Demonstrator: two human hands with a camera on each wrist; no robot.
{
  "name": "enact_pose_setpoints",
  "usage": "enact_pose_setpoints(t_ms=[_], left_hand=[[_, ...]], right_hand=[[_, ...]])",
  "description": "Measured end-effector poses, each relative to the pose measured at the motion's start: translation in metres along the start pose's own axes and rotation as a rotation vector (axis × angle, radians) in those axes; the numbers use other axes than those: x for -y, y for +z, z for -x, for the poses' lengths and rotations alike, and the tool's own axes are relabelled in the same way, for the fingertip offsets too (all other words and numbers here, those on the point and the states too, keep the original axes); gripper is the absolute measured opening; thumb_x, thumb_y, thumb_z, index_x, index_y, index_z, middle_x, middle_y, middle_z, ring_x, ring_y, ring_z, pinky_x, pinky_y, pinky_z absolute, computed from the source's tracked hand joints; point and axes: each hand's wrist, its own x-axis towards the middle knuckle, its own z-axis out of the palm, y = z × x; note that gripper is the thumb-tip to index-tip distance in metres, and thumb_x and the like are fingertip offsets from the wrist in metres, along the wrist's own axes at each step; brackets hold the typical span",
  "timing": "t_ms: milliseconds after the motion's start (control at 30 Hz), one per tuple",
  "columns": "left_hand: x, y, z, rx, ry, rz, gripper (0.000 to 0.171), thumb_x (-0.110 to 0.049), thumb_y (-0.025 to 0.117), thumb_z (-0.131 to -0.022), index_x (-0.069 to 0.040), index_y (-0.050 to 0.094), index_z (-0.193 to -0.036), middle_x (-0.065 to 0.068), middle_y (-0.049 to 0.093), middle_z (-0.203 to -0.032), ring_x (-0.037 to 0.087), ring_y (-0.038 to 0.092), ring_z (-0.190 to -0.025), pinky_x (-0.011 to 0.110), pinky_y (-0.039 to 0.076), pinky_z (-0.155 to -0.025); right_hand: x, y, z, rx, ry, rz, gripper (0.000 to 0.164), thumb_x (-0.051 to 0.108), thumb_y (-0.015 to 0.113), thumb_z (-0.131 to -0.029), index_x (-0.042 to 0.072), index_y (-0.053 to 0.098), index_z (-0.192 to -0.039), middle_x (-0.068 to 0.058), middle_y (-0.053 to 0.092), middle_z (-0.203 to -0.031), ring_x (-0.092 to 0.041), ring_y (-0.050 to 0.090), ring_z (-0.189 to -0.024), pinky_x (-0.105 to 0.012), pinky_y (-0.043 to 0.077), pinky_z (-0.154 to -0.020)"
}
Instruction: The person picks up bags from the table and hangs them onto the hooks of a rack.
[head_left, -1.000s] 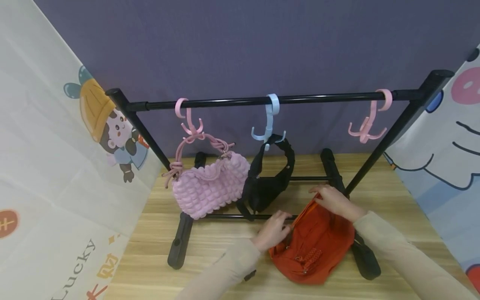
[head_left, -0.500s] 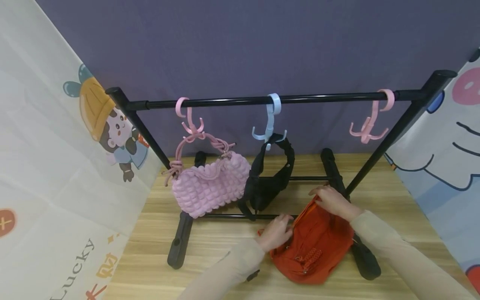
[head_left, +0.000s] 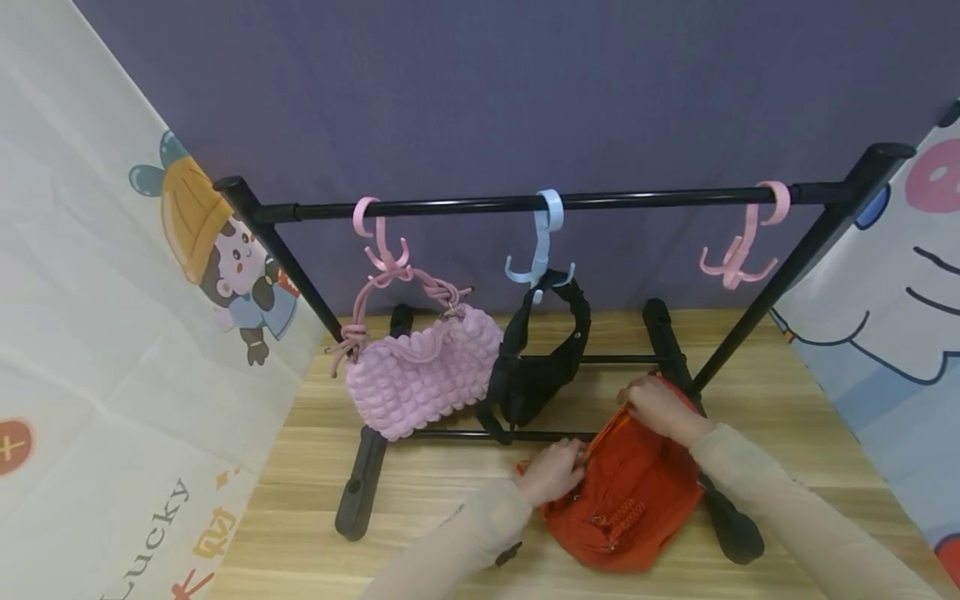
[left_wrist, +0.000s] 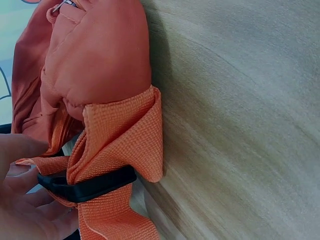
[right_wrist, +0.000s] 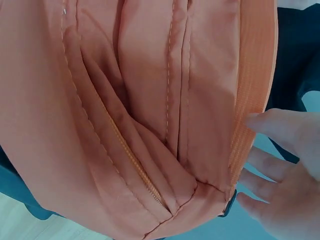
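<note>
An orange-red waist bag (head_left: pixel 630 508) with zipped pockets lies on the wooden surface at the front right of the rack, partly over its right foot. My left hand (head_left: pixel 552 472) holds its left end; in the left wrist view the thumb and fingers are around the folded webbing strap (left_wrist: pixel 120 135) beside a black buckle (left_wrist: pixel 100 186). At the bag's upper right edge, my right hand (head_left: pixel 663 408) grips it. The right wrist view shows that thumb on the orange webbing edge (right_wrist: pixel 255 65), with the other fingers behind it.
A black rack (head_left: pixel 465 205) carries a pink hook (head_left: pixel 384 250), a blue hook (head_left: pixel 542 242) and another pink hook (head_left: pixel 735 250) at right with nothing on it. A puffy pink handbag (head_left: pixel 423 371) and a black bag (head_left: pixel 532 383) hang from the other two.
The fingers of my right hand have shifted slightly down along the bag's edge, and some orange material now shows above that hand. My left hand has moved slightly right, staying at the bag's left end.
</note>
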Motion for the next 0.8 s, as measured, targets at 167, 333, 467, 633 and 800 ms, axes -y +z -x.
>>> enact_pose_setpoints(t_ms=[167, 333, 467, 633, 800], left_hand=[[0.001, 0.0, 0.001, 0.039, -0.008, -0.02, 0.027, -0.016, 0.061, -0.081, -0.009, 0.058, -0.106, 0.002, 0.059, -0.094, 0.012, 0.058, -0.084, 0.02, 0.045, -0.068], [0.006, 0.003, 0.003, 0.03, 0.02, -0.043, 0.021, -0.012, 0.061, -0.079, -0.008, 0.059, -0.1, 0.003, 0.06, -0.088, 0.013, 0.058, -0.082, 0.02, 0.045, -0.068], [0.01, 0.007, 0.003, 0.022, 0.035, -0.031, 0.017, -0.009, 0.06, -0.079, -0.008, 0.06, -0.097, 0.002, 0.061, -0.087, 0.013, 0.058, -0.083, 0.02, 0.045, -0.069], [0.015, 0.01, 0.001, 0.013, 0.036, 0.001, 0.017, -0.01, 0.058, -0.082, -0.008, 0.061, -0.099, 0.003, 0.061, -0.089, 0.014, 0.058, -0.084, 0.021, 0.045, -0.07], [0.017, 0.007, 0.0, -0.009, 0.026, 0.051, 0.016, -0.012, 0.059, -0.082, -0.009, 0.062, -0.097, 0.003, 0.06, -0.085, 0.015, 0.058, -0.08, 0.021, 0.045, -0.067]], right_hand=[[0.003, 0.002, -0.001, 0.021, -0.002, 0.019, 0.014, -0.006, 0.064, -0.065, 0.007, 0.064, -0.067, -0.005, 0.061, -0.066, -0.024, 0.057, -0.065, -0.043, 0.043, -0.071], [0.005, 0.004, -0.001, 0.039, 0.015, 0.032, 0.012, -0.004, 0.062, -0.067, 0.008, 0.065, -0.066, -0.006, 0.062, -0.065, -0.023, 0.057, -0.063, -0.043, 0.043, -0.069], [0.006, 0.005, -0.002, 0.032, 0.02, 0.033, 0.014, -0.005, 0.063, -0.067, 0.008, 0.064, -0.065, -0.002, 0.061, -0.063, -0.021, 0.057, -0.06, -0.04, 0.044, -0.064], [0.006, 0.005, -0.002, 0.028, 0.024, 0.023, 0.015, -0.006, 0.063, -0.066, 0.009, 0.063, -0.064, 0.0, 0.061, -0.063, -0.02, 0.056, -0.059, -0.038, 0.045, -0.063], [0.006, 0.001, -0.002, 0.019, 0.029, 0.039, 0.014, -0.003, 0.067, -0.067, 0.01, 0.062, -0.066, 0.001, 0.059, -0.062, -0.019, 0.056, -0.058, -0.041, 0.044, -0.063]])
